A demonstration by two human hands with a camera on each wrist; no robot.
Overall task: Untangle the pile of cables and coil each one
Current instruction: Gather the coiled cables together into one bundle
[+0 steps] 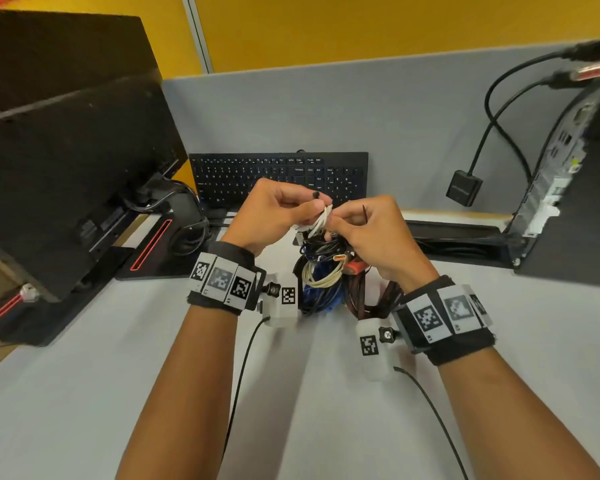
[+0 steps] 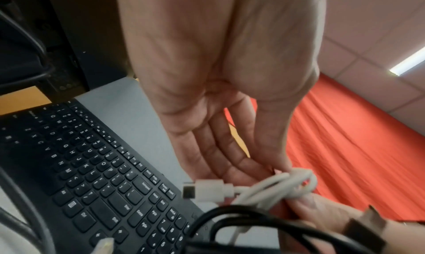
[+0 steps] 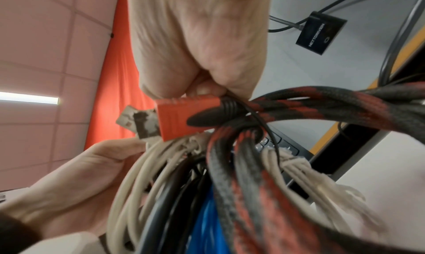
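Both hands hold a tangled cable bundle (image 1: 326,271) up above the grey desk (image 1: 84,393). My left hand (image 1: 312,206) pinches a looped white cable (image 1: 321,220) between thumb and fingertips; its white plug (image 2: 207,189) sticks out to the left. My right hand (image 1: 340,223) is curled round the top of the bundle, just right of the white loops. A red-and-black braided cable (image 3: 299,109) with an orange plug (image 3: 184,116) hangs under the right palm. Beige (image 3: 138,176), black (image 2: 253,214) and blue (image 3: 209,221) cables dangle below, tangled together.
A black keyboard (image 1: 278,178) lies behind the hands. A monitor back (image 1: 66,150) stands at the left, a computer tower (image 1: 568,185) at the right with black leads and a small adapter box (image 1: 463,188). A grey partition (image 1: 361,109) closes the back.
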